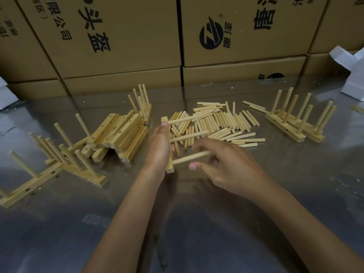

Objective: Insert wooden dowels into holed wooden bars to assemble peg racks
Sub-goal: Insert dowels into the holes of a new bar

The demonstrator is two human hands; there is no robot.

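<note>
My left hand (159,146) grips holed bar (169,164) at centre, three dowels (189,134) seated, pointing toward 3 o'clock. My right hand (222,164) pinches tip of nearest dowel (190,158). Loose dowel pile (216,123) at 12 o'clock. Bar stack (120,134) at 10 o'clock. Finished racks (295,123) at 2 o'clock. Bare table (59,223) toward 6 o'clock.

The table (197,223) looks like smooth grey metal with a dull sheen, mirroring the boxes and faintly smeared. The dowels (220,123) and holed bars (118,133) are pale bare wood, matt and smooth, without varnish. The boxes (118,36) behind are matt brown cardboard printed in black. The white cartons (352,75) look like matt paperboard.
</note>
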